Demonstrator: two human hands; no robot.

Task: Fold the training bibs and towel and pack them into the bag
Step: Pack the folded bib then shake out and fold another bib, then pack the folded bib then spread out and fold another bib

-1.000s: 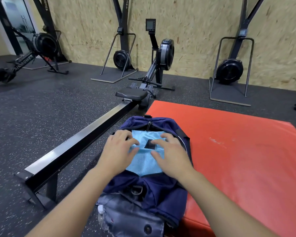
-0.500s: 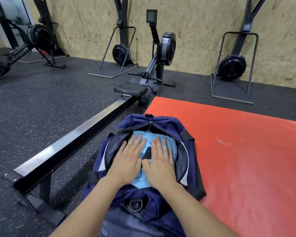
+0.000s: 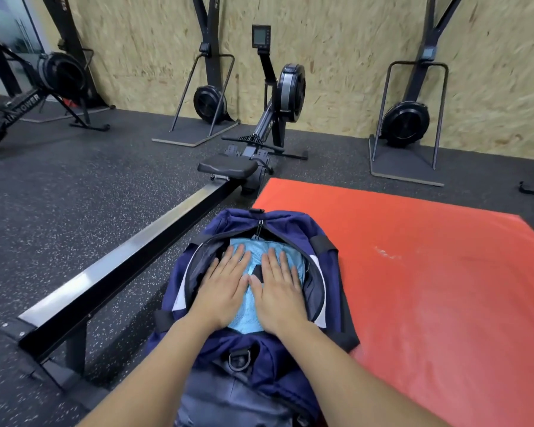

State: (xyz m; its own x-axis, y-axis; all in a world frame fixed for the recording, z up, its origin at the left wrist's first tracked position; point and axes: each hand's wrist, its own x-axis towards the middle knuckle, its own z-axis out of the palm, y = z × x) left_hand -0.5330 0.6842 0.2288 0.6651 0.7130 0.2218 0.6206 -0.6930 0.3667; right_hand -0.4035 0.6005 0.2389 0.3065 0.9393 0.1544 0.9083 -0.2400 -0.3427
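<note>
Hands flat on blue towel [image 3: 244, 322] inside open navy bag [image 3: 290, 229], left hand [image 3: 225, 288] and right hand [image 3: 279, 291] side by side, fingers straight, bag at edge of red mat [image 3: 429, 272].

Left hand [image 3: 224, 292]: flat, palm down, fingers straight and spread.
Right hand [image 3: 278, 293]: flat, palm down, just beside it.
Forearms: bare, converging forward.

My body, as seen from the head view. Left hand [image 3: 225, 291]: bare, no glove, ring or bracelet, nails short and unpainted. Right hand [image 3: 279, 292]: bare likewise, no ring or strap, nails short and plain. Left forearm [image 3: 154, 368]: uncovered from wrist to the bottom edge, no sleeve or cuff, no watch. Right forearm [image 3: 349, 374]: uncovered over its whole visible length, no sleeve, no band. No markings on any of these parts.
</note>
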